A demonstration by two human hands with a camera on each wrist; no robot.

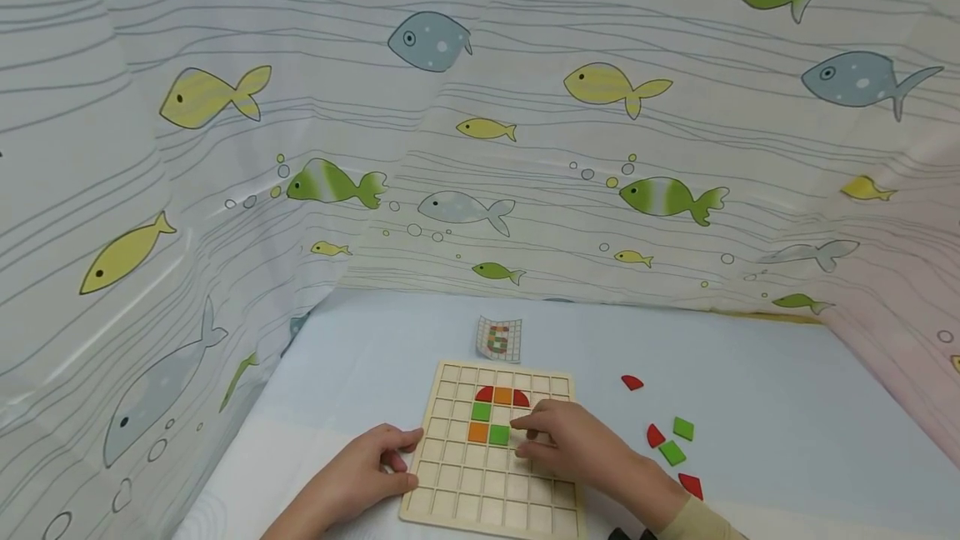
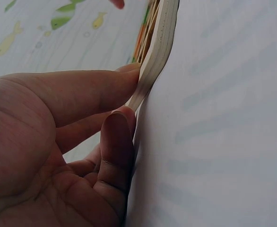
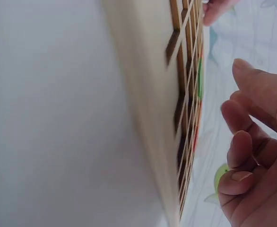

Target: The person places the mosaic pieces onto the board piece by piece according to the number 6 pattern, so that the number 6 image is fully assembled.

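A wooden grid board (image 1: 450, 477) lies on the table. My left hand (image 1: 371, 469) holds its left edge; in the left wrist view, thumb and fingertips pinch the board's rim (image 2: 160, 47). On the grid sit a red quarter-circle tile (image 1: 484, 394), an orange square tile (image 1: 503, 396) and a second red quarter-circle (image 1: 521, 399) in one row. Below them are a green square (image 1: 481, 412), another orange square (image 1: 477, 432) and another green square (image 1: 498, 435). Over the board's right half hovers my right hand (image 1: 573, 440), fingers loosely bent, nothing seen between them in the right wrist view.
Behind the board lies a small pattern card (image 1: 498, 340). Loose red quarter-circles (image 1: 632, 382) and green squares (image 1: 683, 428) are scattered on the table to the right. A fish-print curtain (image 1: 480, 165) encloses the table at the back and sides. A black object (image 1: 630, 534) shows at the bottom edge.
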